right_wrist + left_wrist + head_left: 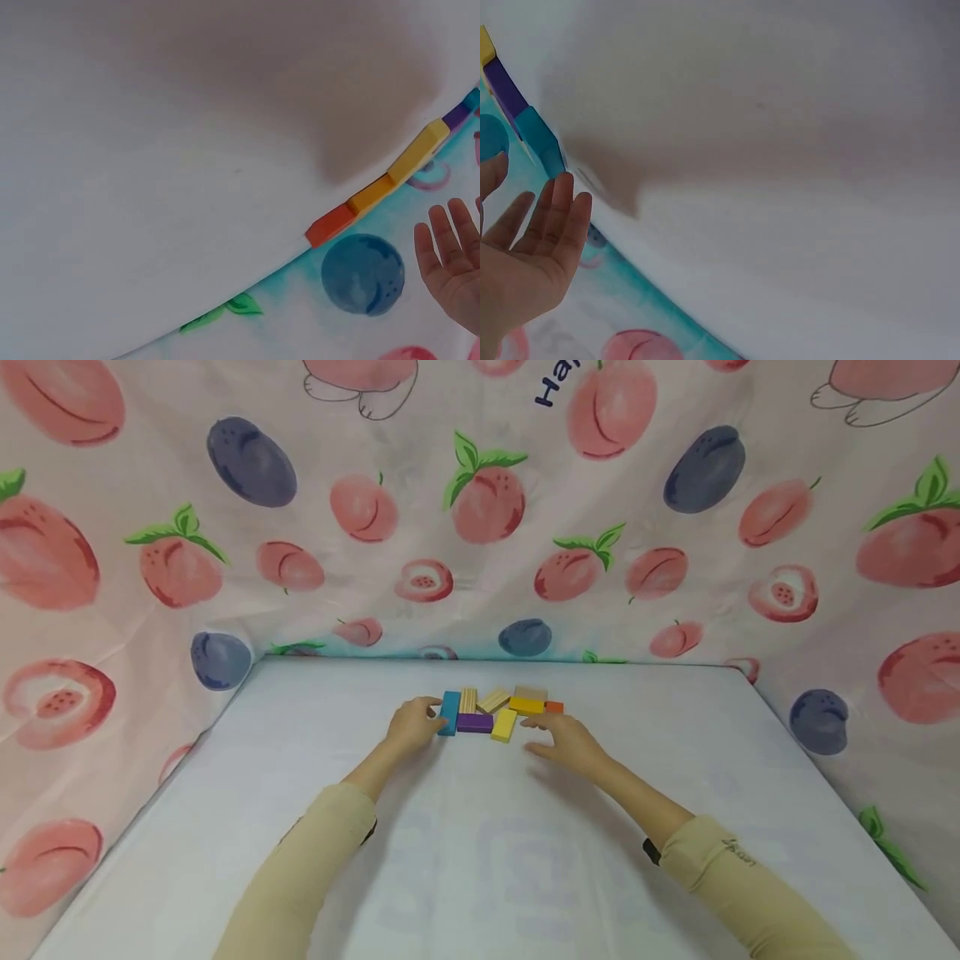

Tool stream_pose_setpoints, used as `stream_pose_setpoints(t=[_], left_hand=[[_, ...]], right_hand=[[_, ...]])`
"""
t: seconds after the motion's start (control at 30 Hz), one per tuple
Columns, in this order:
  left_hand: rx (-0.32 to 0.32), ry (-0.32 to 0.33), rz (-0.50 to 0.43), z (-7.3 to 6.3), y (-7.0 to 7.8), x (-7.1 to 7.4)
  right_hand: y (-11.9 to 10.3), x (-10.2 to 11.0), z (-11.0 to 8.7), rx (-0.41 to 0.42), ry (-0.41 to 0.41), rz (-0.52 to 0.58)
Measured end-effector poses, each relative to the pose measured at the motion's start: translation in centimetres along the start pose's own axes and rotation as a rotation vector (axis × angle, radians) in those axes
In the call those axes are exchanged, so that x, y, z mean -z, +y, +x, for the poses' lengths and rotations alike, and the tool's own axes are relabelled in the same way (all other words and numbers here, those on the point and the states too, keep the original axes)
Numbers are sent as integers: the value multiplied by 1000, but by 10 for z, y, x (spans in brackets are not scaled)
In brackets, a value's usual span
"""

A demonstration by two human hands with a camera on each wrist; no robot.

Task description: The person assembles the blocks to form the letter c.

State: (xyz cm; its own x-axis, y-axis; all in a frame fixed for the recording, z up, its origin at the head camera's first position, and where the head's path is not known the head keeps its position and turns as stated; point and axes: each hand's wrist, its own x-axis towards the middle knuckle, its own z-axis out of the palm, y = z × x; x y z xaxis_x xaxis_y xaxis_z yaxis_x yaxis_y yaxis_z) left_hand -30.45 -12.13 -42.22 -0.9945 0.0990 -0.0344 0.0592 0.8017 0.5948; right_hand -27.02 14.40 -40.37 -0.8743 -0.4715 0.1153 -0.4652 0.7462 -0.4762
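In the head view, several coloured blocks lie in a cluster at the far middle of the table. My left hand point(412, 725) is at the left end, its fingertips right at the side of a blue block point(449, 713). Its fingers point(559, 214) look loosely extended in the left wrist view, not wrapped round the block. A purple block point(475, 723) lies right of the blue one, then a slanted yellow block point(503, 725). My right hand point(567, 740), fingers apart, hovers just right of that yellow block and partly covers an orange-red block point(554, 707).
Behind the front blocks lie two plain wood-coloured grooved pieces point(468, 701), one slanted, and an orange-yellow block point(527, 705) with a wood-coloured piece point(530, 692) behind it. The white table point(480, 860) meets a fruit-print cloth point(420, 543) at its far edge and sides.
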Motion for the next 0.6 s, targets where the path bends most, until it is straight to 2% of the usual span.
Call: stream_pose_setpoints(t=[0.23,0.4,0.6], left_hand=[[79,4,-28,9,4,-2],[171,5,-87,18,7,-7],[261,13,-90,27,12,-7]], right_hand=[[-16,-13,21,9,-17,-4],[-22,-23,36,-8,-10,11],[-25,-35,54,-9,9,46]])
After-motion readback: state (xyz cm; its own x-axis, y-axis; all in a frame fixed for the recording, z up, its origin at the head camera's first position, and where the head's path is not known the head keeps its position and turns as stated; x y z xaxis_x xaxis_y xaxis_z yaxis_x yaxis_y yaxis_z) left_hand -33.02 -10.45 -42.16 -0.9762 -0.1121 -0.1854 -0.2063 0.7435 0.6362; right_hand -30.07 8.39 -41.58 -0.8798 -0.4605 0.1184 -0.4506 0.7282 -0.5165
